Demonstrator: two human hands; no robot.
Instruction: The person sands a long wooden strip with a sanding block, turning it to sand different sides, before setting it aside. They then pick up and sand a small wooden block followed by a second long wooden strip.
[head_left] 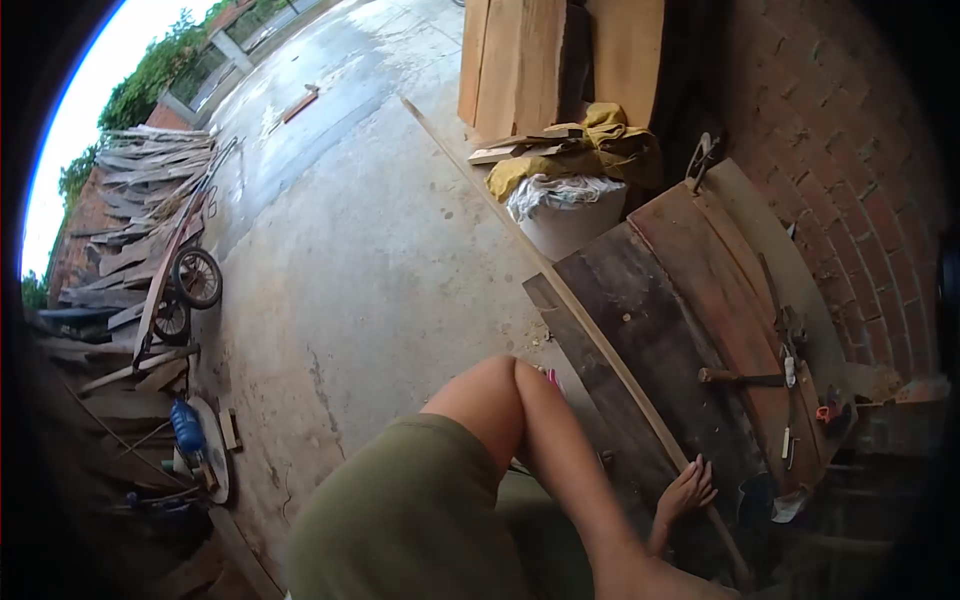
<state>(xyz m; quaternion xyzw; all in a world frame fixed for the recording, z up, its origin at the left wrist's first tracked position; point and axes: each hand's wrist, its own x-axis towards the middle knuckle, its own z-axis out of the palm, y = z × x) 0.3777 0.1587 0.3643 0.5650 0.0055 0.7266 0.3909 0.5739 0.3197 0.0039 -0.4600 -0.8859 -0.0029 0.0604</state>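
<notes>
My left hand (688,489) lies across a long, thin wooden strip (590,325) near its lower end, with the fingers bent over it. The strip runs diagonally from the upper middle down to the lower right, over a dark board (640,300). Its far end extends past the board, above the concrete floor. An arm hides part of the wrist behind it. My right hand is not visible. To the right of the strip, a wooden-handled tool (740,378) rests on the brown boards.
A white container (565,225) with yellow cloth (615,140) on top stands beyond the boards. Stacked planks (135,230) and a wheeled frame (197,278) are at the left. A brick surface (850,180) lies at the right, and a bent limb and green clothing fill the lower middle.
</notes>
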